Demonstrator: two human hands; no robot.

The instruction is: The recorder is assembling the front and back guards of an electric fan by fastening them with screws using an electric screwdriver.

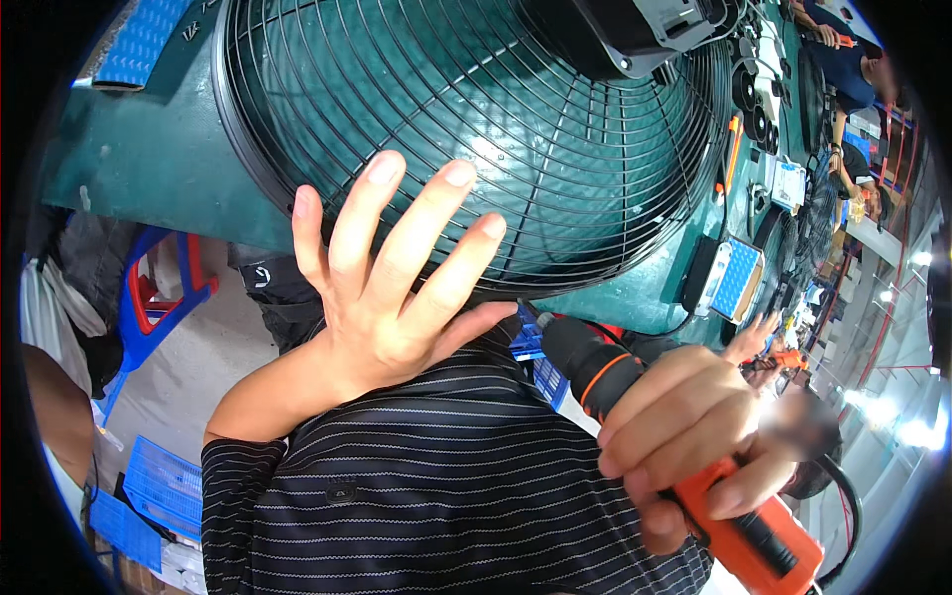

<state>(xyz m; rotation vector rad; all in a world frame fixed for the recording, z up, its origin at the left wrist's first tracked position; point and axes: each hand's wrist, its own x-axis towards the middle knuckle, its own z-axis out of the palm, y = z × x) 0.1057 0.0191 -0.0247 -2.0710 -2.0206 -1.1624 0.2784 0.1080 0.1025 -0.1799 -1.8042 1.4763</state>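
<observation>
Screwdriver sits wrapped in right fingers, while spread left fingers extend over wire fan guard.

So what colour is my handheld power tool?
The tool is orange and black, clearest in the head view.

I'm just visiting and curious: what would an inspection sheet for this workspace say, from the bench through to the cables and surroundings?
Surface: green tabletop, glossy in places.
Job's things: black wire fan guard with a black motor housing; orange power driver.
Clutter: blue-patterned box at upper left, second blue-patterned box at right.
Hands: left hand open, fingers spread at the guard's near edge, contact unclear; right hand wrapped around the driver.
Cables: black cable curving beside the driver's rear end.
Surroundings: blue-and-red stool at left; other people and ceiling lights at right.
</observation>
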